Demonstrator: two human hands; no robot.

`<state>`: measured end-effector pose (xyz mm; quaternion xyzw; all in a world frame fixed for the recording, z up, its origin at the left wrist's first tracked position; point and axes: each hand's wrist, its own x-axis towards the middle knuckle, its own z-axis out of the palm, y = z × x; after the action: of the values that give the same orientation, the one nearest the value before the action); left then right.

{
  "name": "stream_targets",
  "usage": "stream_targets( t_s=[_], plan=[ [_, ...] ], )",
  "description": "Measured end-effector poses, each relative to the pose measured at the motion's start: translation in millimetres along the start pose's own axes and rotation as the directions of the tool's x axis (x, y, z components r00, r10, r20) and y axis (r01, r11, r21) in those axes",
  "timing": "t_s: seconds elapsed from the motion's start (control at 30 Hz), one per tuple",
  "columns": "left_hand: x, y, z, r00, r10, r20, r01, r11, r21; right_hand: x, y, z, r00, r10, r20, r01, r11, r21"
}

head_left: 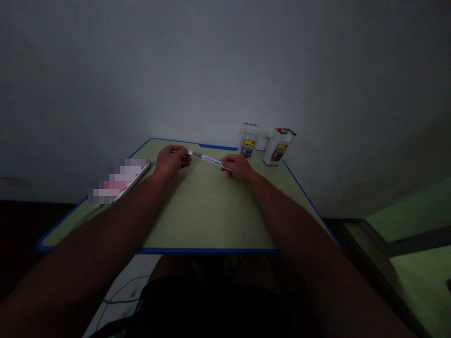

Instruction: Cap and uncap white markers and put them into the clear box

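Above the middle of the table, my right hand [237,167] pinches the right end of a white marker [211,161] with dark print on its barrel. The marker points left, and its narrow grey tip end is bare. My left hand [171,159] is closed on a small white marker cap [190,152] just left of that tip. Whether the cap's edge touches the tip is too small to tell. Behind my right hand stands a clear case [248,140] with a few markers, their coloured ends at the top.
A fuller clear marker case [279,146] stands at the back right of the blue-edged table [211,216]. On the left lies a tablet-like device [121,180] with a blurred screen and a cable. A plain wall [197,70] rises behind the table.
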<state>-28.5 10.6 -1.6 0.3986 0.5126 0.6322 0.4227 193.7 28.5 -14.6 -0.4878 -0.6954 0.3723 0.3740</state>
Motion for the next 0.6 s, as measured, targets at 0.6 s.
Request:
stream_targets(
  t_s=[0.6],
  plan=[
    [-2.2,0.5,1.9,1.000,-0.009,0.022,0.009,1.000,0.002,-4.4,-7.5,-0.1,1.000,0.027,-0.003,-0.027,1.000,-0.001]
  ],
)
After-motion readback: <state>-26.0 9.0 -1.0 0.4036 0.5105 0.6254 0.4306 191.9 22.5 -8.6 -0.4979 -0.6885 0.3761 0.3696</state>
